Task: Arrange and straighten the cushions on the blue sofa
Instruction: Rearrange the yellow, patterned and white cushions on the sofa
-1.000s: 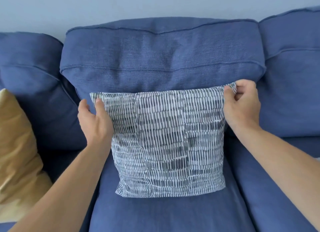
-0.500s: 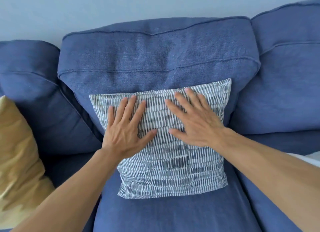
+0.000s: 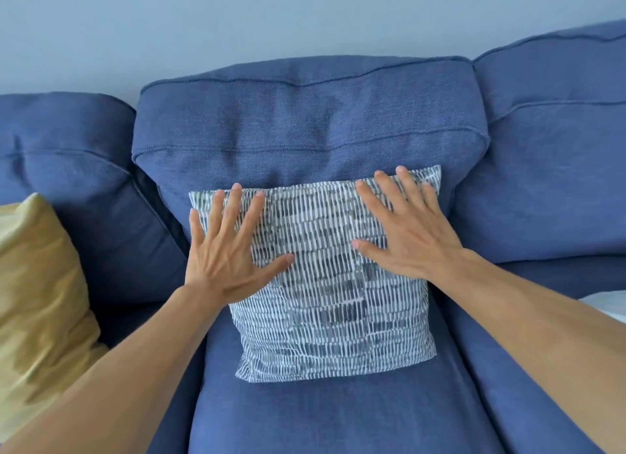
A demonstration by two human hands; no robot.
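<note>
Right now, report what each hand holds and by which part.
Nothing gripped: left hand and right hand press flat on the upper half of the grey-and-white patterned cushion.

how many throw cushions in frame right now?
2. The patterned cushion leans on the middle back cushion, under the left hand and right hand. The yellow cushion sits at the left edge, partly cropped. A white thing at the right edge is cropped; cannot tell.

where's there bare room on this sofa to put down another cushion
The middle seat is bare in front of the patterned cushion, as is the right seat between that cushion and a white thing at the edge. The left seat is crowded by the yellow cushion. The left hand and right hand cover the patterned cushion's top.
</note>
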